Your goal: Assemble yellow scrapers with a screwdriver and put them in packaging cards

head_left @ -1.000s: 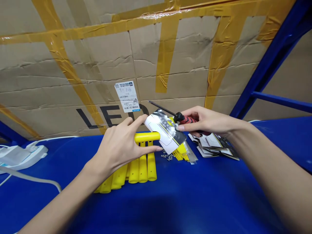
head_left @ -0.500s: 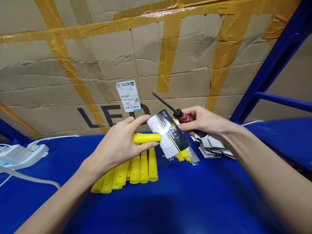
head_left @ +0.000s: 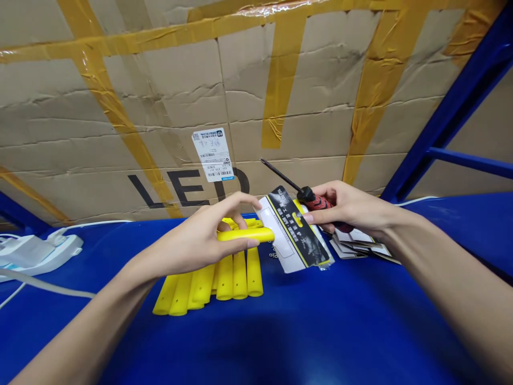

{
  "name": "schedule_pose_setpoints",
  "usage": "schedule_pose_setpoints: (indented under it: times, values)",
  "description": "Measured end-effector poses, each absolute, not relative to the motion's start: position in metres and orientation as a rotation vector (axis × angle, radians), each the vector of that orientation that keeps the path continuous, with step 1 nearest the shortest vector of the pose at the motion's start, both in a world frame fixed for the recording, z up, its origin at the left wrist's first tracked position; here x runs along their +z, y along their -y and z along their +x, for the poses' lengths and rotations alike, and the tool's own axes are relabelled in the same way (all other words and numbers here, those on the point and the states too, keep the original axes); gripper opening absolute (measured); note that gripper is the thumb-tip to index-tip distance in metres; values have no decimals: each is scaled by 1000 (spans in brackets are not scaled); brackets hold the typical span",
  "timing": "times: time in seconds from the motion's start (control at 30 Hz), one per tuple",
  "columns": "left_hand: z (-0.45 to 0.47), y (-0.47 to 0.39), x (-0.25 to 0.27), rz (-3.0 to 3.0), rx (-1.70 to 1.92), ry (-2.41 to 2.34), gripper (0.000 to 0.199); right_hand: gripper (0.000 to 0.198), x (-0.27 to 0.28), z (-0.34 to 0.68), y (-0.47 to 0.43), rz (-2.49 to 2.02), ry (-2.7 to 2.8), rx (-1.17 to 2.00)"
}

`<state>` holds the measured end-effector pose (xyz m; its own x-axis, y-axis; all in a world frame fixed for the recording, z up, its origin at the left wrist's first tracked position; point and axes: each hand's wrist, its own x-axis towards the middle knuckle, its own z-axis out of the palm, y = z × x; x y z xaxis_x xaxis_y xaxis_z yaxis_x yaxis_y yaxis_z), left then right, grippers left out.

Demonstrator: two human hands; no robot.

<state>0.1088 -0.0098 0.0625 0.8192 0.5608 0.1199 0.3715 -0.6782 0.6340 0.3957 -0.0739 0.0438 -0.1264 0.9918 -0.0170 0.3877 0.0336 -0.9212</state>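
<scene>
A yellow tube-shaped handle (head_left: 250, 235) lies between the thumb and fingers of my left hand (head_left: 196, 240). The index finger of that hand reaches to the upper left corner of a black-and-white printed packaging card (head_left: 289, 235). My right hand (head_left: 352, 206) is closed around the red-and-black grip of a screwdriver (head_left: 282, 175), its shaft pointing up and left. Its thumb also presses on the card, near a yellow hang slot. Clear plastic shows at the card's lower right edge. Beneath my left hand lies a row of several yellow handles (head_left: 239, 275).
Folded cards (head_left: 355, 248) are piled beside my right wrist on the blue table surface (head_left: 260, 342). A large taped cardboard box (head_left: 192, 107) stands right behind. White plugs and a power strip (head_left: 56, 256) lie at the left; a blue metal frame (head_left: 449, 107) rises at the right.
The card has shifted right and slightly down and turned, showing its hang slot. My right hand and the screwdriver moved a little right. My left hand, still with the handle, moved slightly right.
</scene>
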Motion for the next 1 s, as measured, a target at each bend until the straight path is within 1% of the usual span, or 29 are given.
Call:
schedule_pose_setpoints:
  times: [0.13, 0.17, 0.3, 0.37, 0.4, 0.43, 0.53, 0.57, 0.6, 0.7, 0.73, 0.77, 0.9, 0.93, 1.0]
  values:
    - [110, 6, 63, 2122, 277, -639, 66, 35, 33, 395, 84, -1294, 1497, 1174]
    - [110, 6, 62, 2148, 287, -624, 65, 35, 30, 395, 86, -1291, 1477, 1184]
    - [111, 5, 62, 2562, 438, -629, 46, 34, 22, 394, 92, -1387, 1449, 1157]
    - [112, 8, 61, 2739, 532, -624, 43, 35, 16, 394, 94, -1413, 1402, 1143]
    - [114, 11, 59, 2804, 573, -602, 47, 36, 13, 393, 96, -1414, 1371, 1137]
    - [116, 15, 57, 2868, 603, -569, 57, 37, 10, 392, 97, -1410, 1339, 1130]
    - [128, 27, 46, 3073, 556, -498, 102, 39, 4, 388, 99, -1376, 1254, 1126]
    - [132, 30, 42, 3134, 516, -494, 109, 38, 3, 385, 100, -1355, 1231, 1142]
    - [136, 32, 38, 3177, 507, -498, 106, 38, 3, 383, 101, -1331, 1211, 1162]
    - [142, 35, 32, 3200, 569, -542, 76, 38, 6, 378, 104, -1292, 1182, 1215]
    - [142, 35, 32, 3170, 580, -563, 74, 39, 7, 377, 106, -1295, 1185, 1220]
    - [141, 36, 33, 3132, 572, -584, 76, 39, 9, 376, 107, -1299, 1187, 1217]
    - [138, 41, 37, 3038, 477, -583, 103, 40, 11, 371, 111, -1252, 1148, 1185]
    - [139, 42, 37, 3040, 489, -574, 104, 40, 11, 369, 112, -1233, 1133, 1178]
    - [141, 42, 36, 3042, 537, -579, 97, 39, 10, 368, 114, -1208, 1116, 1169]
